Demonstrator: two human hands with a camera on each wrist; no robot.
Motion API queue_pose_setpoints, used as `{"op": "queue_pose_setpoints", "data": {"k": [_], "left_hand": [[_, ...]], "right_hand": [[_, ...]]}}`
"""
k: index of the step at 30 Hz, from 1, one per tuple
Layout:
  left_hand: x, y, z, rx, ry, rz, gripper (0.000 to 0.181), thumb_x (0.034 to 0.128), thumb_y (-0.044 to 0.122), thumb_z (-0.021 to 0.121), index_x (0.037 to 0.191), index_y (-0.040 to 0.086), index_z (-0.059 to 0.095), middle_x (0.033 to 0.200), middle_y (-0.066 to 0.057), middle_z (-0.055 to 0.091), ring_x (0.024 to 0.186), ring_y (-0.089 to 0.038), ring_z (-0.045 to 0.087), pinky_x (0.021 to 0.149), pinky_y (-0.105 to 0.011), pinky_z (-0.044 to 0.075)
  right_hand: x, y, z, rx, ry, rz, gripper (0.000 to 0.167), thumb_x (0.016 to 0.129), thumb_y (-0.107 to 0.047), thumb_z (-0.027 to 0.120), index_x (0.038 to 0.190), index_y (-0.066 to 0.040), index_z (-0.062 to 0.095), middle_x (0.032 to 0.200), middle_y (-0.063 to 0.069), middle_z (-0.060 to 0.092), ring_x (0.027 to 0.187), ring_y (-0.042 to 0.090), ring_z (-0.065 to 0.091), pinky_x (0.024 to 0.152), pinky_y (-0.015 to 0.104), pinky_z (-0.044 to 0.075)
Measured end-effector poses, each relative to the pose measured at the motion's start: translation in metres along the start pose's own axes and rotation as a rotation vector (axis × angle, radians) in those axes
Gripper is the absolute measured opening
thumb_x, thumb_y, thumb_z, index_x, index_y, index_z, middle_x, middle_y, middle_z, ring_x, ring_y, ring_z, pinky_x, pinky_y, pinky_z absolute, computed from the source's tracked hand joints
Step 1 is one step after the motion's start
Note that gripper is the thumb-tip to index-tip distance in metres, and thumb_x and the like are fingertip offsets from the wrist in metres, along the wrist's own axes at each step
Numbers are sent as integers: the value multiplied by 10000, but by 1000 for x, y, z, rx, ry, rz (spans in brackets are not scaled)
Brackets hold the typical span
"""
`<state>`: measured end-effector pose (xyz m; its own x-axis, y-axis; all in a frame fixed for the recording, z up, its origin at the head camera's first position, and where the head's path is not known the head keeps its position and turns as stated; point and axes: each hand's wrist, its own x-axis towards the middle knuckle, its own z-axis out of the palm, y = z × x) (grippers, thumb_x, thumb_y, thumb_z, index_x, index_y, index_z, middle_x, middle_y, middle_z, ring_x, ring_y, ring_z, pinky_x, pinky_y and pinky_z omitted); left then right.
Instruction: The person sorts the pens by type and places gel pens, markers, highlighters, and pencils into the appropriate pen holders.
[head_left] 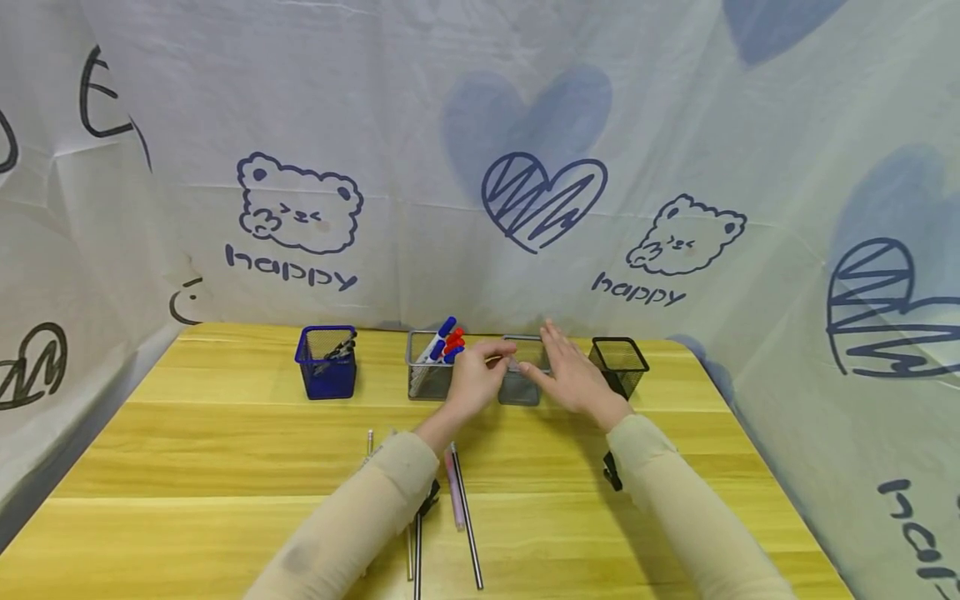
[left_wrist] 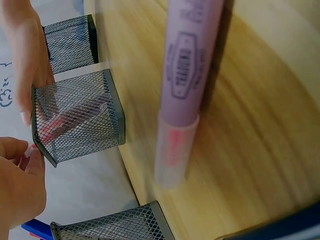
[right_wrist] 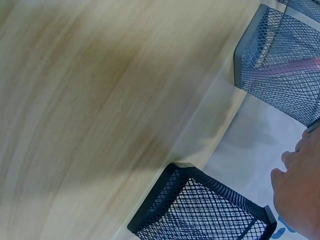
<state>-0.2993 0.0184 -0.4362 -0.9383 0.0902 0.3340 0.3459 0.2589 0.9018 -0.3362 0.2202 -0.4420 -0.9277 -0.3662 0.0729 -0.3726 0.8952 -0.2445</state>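
The left hand (left_wrist: 22, 187) pinches the end of a pink-and-dark pen (left_wrist: 75, 120) slanting inside a mesh pot (left_wrist: 97, 132) — the right hand (left_wrist: 27, 65) is at its rim. Nearest the camera, a purple marker (left_wrist: 187, 75) — printed, translucent-capped — lies on the wooden table (left_wrist: 260, 110).

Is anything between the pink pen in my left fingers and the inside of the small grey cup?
Nothing visible: the pink pen lies mostly inside the small grey cup, with the left hand pinching its end. The right hand is beside the rim.
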Motion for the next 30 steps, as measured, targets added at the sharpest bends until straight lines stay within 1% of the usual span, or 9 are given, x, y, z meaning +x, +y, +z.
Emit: {"op": "queue_pose_setpoints", "data": {"k": [5,9,16,21,24,27,30], "left_hand": [[-2,1,-1,-36,-10,-5,249,997,-33,652,1223,2,751,1269,-144,710,1212,-302,663,1016,-396,572],[-5,2,-3,-58,-5,-11,270,987,-48,658,1223,37,759,1295,-127,700,1238,-291,652,1039,-379,557],[-13,8,-11,-122,13,18,283,976,-49,675,1223,57,764,1333,-99,688,1264,-276,634,1061,-372,540],[-21,14,-23,-154,24,68,304,969,-45,686,1232,86,766,1330,-75,689,1267,-261,629,1065,-389,539],[-27,17,-32,-173,18,99,301,965,-49,693,1235,64,762,1327,-79,689,1267,-260,628,1058,-363,542],[-35,19,-42,-187,5,120,285,968,-36,698,1233,50,757,1324,-75,687,1259,-250,629,1049,-354,548],[-43,19,-52,-177,-18,133,266,975,-5,705,1229,53,756,1320,-68,684,1244,-246,631,1029,-391,563]], "right_hand": [[1,0,1,0,1,2,1021,1004,-786,261,1666,-22,116,1753,117,14,1602,332,100,1292,527,146],[0,1,0,0,-2,2,1030,1000,-792,258,1666,-22,107,1753,111,3,1602,333,96,1291,531,145],[1,1,1,3,1,-3,1002,1014,-768,276,1666,-23,118,1754,108,11,1603,323,100,1294,519,143],[1,1,0,5,0,-2,1013,1009,-778,264,1667,-24,110,1752,105,5,1604,321,95,1296,512,135],[0,0,-1,10,-3,3,1031,996,-797,254,1668,-30,99,1753,99,-2,1605,319,93,1297,513,129],[0,1,0,12,-2,5,1040,990,-806,252,1670,-34,97,1753,99,-3,1604,327,98,1296,521,129],[1,1,1,11,-4,5,1040,991,-803,260,1669,-31,97,1752,102,-8,1605,326,87,1296,523,123]]}}
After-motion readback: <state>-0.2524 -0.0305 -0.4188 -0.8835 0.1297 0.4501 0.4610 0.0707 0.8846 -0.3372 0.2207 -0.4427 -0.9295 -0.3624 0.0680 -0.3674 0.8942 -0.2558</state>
